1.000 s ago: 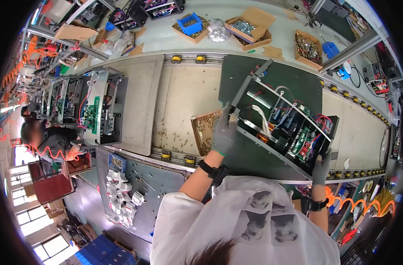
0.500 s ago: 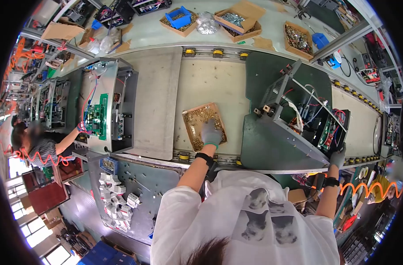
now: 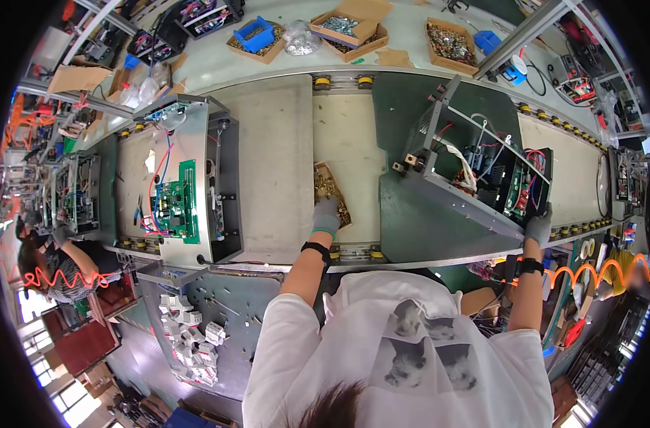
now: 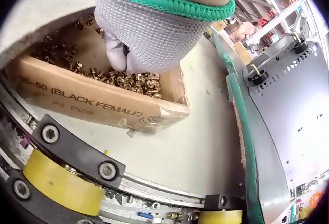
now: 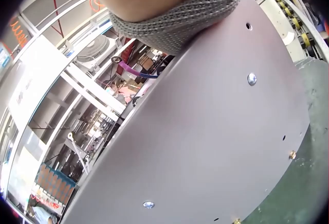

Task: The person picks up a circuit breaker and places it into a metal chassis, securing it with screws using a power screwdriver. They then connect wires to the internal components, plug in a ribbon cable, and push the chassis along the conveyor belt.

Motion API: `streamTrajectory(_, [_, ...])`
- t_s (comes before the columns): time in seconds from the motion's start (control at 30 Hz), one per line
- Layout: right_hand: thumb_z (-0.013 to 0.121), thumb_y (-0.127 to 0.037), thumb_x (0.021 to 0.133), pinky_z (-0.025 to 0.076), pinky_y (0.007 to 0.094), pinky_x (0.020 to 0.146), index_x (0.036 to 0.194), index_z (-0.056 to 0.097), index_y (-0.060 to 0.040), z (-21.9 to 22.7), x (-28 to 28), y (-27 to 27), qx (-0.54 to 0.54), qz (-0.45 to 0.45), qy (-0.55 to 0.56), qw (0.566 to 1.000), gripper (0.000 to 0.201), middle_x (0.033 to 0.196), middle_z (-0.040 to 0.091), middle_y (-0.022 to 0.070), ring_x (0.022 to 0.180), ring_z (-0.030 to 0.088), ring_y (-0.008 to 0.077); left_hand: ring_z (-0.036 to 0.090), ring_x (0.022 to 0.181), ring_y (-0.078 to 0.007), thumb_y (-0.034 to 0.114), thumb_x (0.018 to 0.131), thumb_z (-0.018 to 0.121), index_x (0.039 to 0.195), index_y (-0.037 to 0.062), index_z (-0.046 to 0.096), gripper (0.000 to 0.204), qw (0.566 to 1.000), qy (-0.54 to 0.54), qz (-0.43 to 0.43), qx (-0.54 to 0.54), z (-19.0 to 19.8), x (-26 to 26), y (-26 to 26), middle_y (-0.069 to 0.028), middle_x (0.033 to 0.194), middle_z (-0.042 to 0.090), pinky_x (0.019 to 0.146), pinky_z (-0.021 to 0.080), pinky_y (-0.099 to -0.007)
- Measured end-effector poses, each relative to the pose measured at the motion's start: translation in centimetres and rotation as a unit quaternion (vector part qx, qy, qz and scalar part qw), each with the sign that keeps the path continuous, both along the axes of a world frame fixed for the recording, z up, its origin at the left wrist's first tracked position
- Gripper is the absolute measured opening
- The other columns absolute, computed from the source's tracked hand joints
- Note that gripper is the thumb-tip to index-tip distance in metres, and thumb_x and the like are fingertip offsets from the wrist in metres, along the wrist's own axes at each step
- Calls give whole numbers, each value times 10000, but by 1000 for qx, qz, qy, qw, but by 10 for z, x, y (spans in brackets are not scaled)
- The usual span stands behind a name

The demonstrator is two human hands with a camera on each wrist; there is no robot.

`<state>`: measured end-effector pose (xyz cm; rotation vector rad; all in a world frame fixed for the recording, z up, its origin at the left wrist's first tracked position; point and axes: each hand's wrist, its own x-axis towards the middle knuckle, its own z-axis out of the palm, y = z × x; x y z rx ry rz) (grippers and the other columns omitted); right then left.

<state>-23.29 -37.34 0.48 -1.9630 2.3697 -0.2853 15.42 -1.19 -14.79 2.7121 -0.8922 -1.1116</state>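
My gloved left hand point(image 3: 326, 214) reaches down into a shallow cardboard box point(image 4: 97, 100) of small brass-coloured screws point(image 4: 136, 82). In the left wrist view its fingers bend downward, with thumb and fingertip close together among the screws; I cannot tell whether it holds any. At the right, my gloved right hand point(image 3: 538, 227) grips the near corner of an open metal chassis point(image 3: 474, 203) with wires and circuit boards inside. The right wrist view shows the glove point(image 5: 175, 33) over the edge of the chassis's grey side panel point(image 5: 205, 126), fingers hidden behind it.
The chassis stands askew on a dark green board point(image 3: 417, 228). Left of the box is a grey board point(image 3: 275, 157), bearing another chassis point(image 3: 189, 143) with a green circuit board. Yellow rollers point(image 4: 61, 183) line the conveyor. Boxes of screws point(image 3: 449, 44) stand on the back bench.
My left hand has left the chassis and gone into the screw box. The gap between the grey and green boards has narrowed. My right hand stays at the chassis's near corner.
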Motion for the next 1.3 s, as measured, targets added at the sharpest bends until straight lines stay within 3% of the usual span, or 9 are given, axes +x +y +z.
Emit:
streamTrajectory(0.5, [437, -153, 842, 482, 447, 814, 1331, 440, -285, 7, 5, 6, -14, 4, 10, 1000, 507, 1078, 639, 158, 979, 619, 331, 533, 1073, -323, 94, 775, 654, 1179, -10, 436, 471, 986, -97, -139, 2, -2, -17, -20, -181, 1117, 525, 832, 513, -351])
streamTrajectory(0.77, [429, -190, 865, 489, 472, 787, 1318, 449, -313, 7, 8, 8, -29, -31, 13, 999, 470, 1052, 645, 171, 953, 625, 352, 610, 966, -341, 137, 799, 589, 1055, 26, 580, 280, 991, -53, 99, -69, 36, 12, 4, -184, 1003, 644, 825, 502, -410])
streamTrajectory(0.9, [435, -171, 835, 493, 439, 804, 1323, 458, -298, 5, 7, 6, -32, -22, 6, 999, 504, 1052, 652, 149, 963, 630, 326, 597, 836, -398, 199, 800, 585, 983, 79, 610, 221, 983, -84, 101, -129, -3, 18, 27, -195, 917, 644, 758, 489, -419])
streamTrajectory(1.0, [479, -142, 777, 493, 411, 824, 1297, 500, -283, 6, 8, 4, -33, -25, -8, 999, 539, 1063, 658, 126, 965, 638, 294, 568, 643, -331, 189, 808, 551, 971, 77, 616, 209, 954, 28, 277, -113, -41, 34, 32, -144, 816, 635, 594, 479, -382])
streamTrajectory(1.07, [508, -115, 733, 494, 396, 833, 1272, 532, -275, 3, 4, -1, -44, -26, -18, 999, 563, 1070, 664, 105, 961, 645, 267, 452, 485, -214, 242, 818, 502, 901, 90, 574, 188, 759, 261, 559, -210, -42, 42, 36, -74, 697, 541, 442, 363, -329])
streamTrajectory(1.1, [508, -115, 733, 494, 396, 833, 1272, 532, -275, 1, 2, -3, -42, -19, -15, 999, 563, 1070, 664, 105, 961, 645, 267, 452, 485, -214, 242, 818, 502, 901, 90, 574, 188, 754, 261, 565, -209, -37, 43, 43, -74, 697, 541, 442, 363, -329])
streamTrajectory(1.17, [504, -118, 743, 496, 395, 825, 1279, 524, -277, -6, -6, -12, -45, -31, -7, 998, 560, 1066, 665, 104, 961, 645, 269, 318, 447, -131, 175, 798, 442, 792, 109, 522, 104, 414, 486, 681, -359, -11, 47, 55, -8, 613, 391, 375, 231, -265])
streamTrajectory(1.23, [494, -141, 769, 495, 412, 815, 1278, 520, -294, -13, -13, -20, -44, -23, 14, 999, 532, 1064, 661, 123, 961, 641, 293, 282, 440, -122, 173, 800, 407, 734, 109, 461, 106, 380, 476, 692, -386, 2, 46, 56, 1, 592, 333, 369, 211, -258])
streamTrajectory(1.3, [482, -174, 799, 493, 434, 806, 1273, 519, -314, -18, -20, -29, -39, -36, 27, 998, 496, 1071, 653, 142, 965, 634, 323, 293, 441, -117, 187, 811, 419, 743, 99, 460, 119, 268, 553, 637, -465, 0, 47, 58, 1, 595, 342, 367, 220, -249])
